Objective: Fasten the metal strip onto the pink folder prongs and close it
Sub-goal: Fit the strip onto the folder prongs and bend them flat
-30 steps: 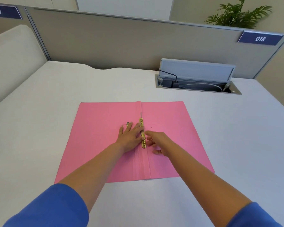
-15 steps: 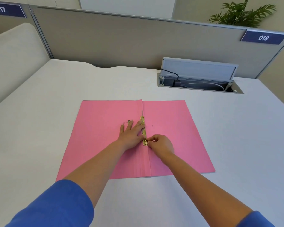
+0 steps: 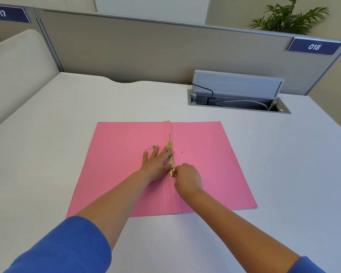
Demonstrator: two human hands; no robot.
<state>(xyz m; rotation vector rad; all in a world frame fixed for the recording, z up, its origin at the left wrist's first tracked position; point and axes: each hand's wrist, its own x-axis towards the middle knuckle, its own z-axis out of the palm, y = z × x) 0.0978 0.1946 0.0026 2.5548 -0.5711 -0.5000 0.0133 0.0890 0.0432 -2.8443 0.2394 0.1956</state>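
The pink folder [image 3: 205,164] lies open and flat on the white desk. A gold metal strip [image 3: 171,154] runs along its centre fold, with a thin prong sticking out beyond its far end. My left hand [image 3: 157,164] lies flat on the left leaf, fingers spread, its fingertips touching the strip's left side. My right hand [image 3: 187,179] is curled with its fingertips pinched at the strip's near end. A small metal piece [image 3: 155,147] lies on the left leaf by my left fingertips.
An open cable box [image 3: 238,101] with a raised lid and cords sits in the desk at the back right. A grey partition [image 3: 146,46] closes off the far edge. A potted plant [image 3: 289,18] stands behind it.
My right hand has closed from spread fingers into a pinch at the strip's near end. My left hand has stayed flat beside the strip.
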